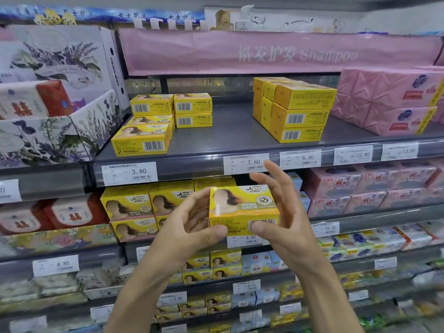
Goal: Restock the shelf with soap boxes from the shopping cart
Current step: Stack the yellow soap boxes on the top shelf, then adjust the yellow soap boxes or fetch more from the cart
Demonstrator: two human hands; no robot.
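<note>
Grey shelf (230, 133) above the fingertips, carrying a left stack (153, 126) and right stack (295, 111) of yellow boxes, well apart. Below it, one soap box (243, 207) held between both hands. Left hand (189, 224) fingers curled round its end, thumb pinching; right hand (286, 212) fingers spread behind it, thumb pressing the barcode.

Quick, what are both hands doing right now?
Left hand: closed, gripping the yellow soap box.
Right hand: open, fingers straight, thumb touching the same box.
</note>
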